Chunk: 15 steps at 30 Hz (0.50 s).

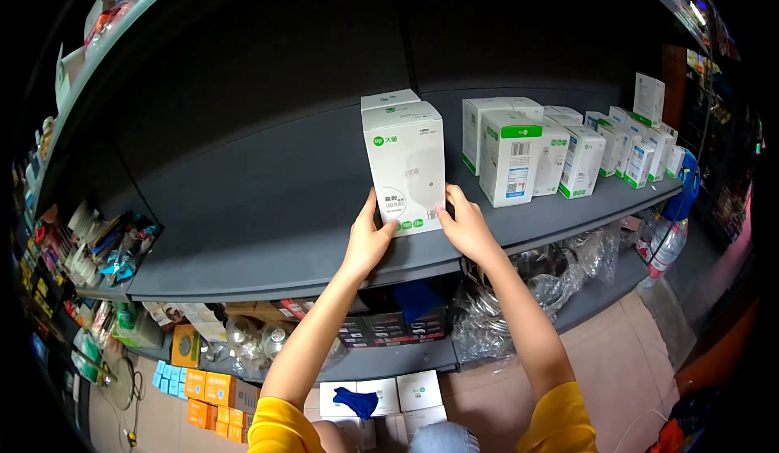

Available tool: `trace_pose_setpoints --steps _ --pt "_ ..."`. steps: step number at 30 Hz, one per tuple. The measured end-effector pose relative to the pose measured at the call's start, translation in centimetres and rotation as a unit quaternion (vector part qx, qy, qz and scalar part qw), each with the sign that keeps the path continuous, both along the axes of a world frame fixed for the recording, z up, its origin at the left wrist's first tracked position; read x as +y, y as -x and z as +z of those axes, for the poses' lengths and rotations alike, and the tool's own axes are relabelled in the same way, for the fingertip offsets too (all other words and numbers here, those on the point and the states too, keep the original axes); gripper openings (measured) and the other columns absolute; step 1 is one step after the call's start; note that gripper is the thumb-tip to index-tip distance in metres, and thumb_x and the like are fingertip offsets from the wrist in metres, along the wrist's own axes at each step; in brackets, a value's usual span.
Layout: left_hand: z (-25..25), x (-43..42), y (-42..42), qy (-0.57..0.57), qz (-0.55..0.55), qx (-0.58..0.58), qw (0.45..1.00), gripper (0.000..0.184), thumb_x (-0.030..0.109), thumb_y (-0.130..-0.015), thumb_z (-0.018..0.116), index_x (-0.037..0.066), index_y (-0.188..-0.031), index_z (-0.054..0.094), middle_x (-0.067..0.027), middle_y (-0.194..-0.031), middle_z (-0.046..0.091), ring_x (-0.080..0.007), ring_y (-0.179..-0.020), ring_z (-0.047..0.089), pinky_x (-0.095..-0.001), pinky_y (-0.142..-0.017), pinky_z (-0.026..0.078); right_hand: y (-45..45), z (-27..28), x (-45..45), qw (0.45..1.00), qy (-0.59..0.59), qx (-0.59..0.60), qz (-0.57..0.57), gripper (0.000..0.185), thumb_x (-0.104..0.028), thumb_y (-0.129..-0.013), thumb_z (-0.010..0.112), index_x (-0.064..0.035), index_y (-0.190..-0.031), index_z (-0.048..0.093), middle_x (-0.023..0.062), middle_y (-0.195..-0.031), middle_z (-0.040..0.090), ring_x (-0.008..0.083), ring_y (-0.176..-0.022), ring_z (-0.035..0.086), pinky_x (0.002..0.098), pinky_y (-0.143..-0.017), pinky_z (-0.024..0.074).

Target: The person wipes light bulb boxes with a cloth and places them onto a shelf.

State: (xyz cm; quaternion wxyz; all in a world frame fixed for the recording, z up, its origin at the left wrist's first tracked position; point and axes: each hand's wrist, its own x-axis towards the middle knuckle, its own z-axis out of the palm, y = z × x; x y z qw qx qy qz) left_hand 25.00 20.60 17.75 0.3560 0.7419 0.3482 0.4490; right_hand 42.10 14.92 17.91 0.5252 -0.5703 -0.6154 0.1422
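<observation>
A tall white light bulb box [410, 161] with green marks and a printed bulb stands upright at the front of the dark grey shelf [251, 210]. My left hand [369, 238] holds its lower left side, and my right hand [468, 224] grips the lower right edge, with fingertips on the front. Another white box [388, 98] stands right behind it, mostly hidden. To the right of my hands is a white box with a green band [511, 161], among other white boxes.
Smaller white boxes [641, 161] line the shelf's right end. Below are plastic-wrapped goods [487, 315] on a lower shelf. On the floor sit orange boxes [219, 390] and white boxes [418, 390], with a blue cloth [357, 403] on top. A bottle [667, 249] stands at right.
</observation>
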Motion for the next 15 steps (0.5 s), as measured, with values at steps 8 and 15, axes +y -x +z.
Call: trace_pose_setpoints --steps 8,15 --pt "-0.4 1.5 -0.8 -0.054 0.031 0.026 0.998 0.066 -0.003 -0.072 0.051 -0.003 -0.133 0.026 -0.0258 -0.117 0.051 -0.0333 -0.107 0.053 -0.0354 -0.09 0.042 -0.2 -0.1 2.2 0.999 -0.002 -0.037 -0.026 0.029 -0.005 -0.083 0.053 0.0041 -0.109 0.043 0.0262 -0.107 0.056 0.04 -0.104 0.052 0.0405 -0.086 0.0421" --pt "-1.1 1.4 -0.9 -0.193 0.14 0.012 0.971 0.056 -0.001 -0.074 0.052 -0.003 -0.127 0.035 -0.0236 -0.12 0.049 -0.0356 -0.115 0.047 -0.0358 -0.095 0.037 -0.5 -1.5 2.7 0.993 -0.056 -0.076 -0.069 0.045 -0.015 -0.083 0.053 -0.0033 -0.123 0.037 0.0283 -0.1 0.057 0.0453 -0.094 0.053 0.0492 -0.08 0.0428"
